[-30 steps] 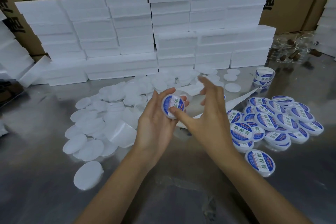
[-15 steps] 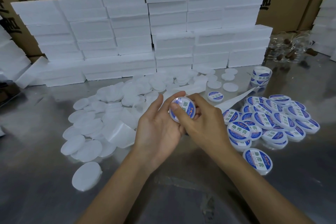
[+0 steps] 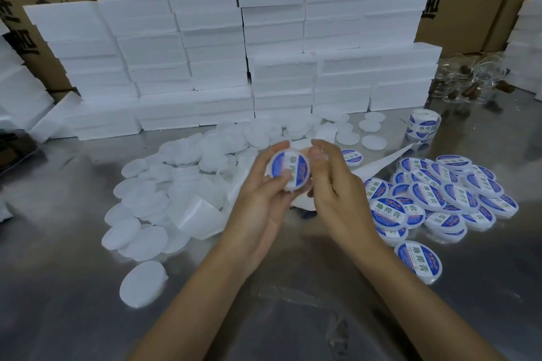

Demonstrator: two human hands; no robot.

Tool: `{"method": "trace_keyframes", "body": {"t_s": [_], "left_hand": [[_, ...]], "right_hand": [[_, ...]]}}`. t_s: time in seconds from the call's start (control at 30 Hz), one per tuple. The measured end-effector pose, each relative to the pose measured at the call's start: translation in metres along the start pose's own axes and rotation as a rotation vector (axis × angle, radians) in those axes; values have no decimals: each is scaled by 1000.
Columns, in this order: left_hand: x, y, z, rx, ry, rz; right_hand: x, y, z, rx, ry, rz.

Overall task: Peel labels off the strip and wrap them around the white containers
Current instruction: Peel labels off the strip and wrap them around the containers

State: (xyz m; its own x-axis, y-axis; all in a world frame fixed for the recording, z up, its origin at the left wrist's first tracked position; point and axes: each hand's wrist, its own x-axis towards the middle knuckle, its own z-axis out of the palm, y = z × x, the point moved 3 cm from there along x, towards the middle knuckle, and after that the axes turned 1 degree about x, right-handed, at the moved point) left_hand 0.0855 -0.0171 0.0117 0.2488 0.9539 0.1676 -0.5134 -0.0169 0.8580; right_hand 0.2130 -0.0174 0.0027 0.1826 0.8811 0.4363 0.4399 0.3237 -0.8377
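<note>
Both hands meet mid-table: left hand grip pinches the labelled container, face up; right hand, fingers loosely spread, touches its right rim.

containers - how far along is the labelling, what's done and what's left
Done: a pile of labelled containers lies on the right of the table. In hand: the left hand holds one labelled container, with the right hand at its side. Left: many plain white containers are heaped on the left, and a label roll with its strip is still on the table. Roughly half looks done.
</note>
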Motion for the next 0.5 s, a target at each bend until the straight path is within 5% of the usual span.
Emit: {"method": "trace_keyframes", "body": {"t_s": [0.23,0.5], "left_hand": [[-1,3,1,52,36,84],[-2,12,-12,320,154,140]], "right_hand": [[-8,-6,15,-11,-184,11],[-2,-7,6,133,-118,50]]}}
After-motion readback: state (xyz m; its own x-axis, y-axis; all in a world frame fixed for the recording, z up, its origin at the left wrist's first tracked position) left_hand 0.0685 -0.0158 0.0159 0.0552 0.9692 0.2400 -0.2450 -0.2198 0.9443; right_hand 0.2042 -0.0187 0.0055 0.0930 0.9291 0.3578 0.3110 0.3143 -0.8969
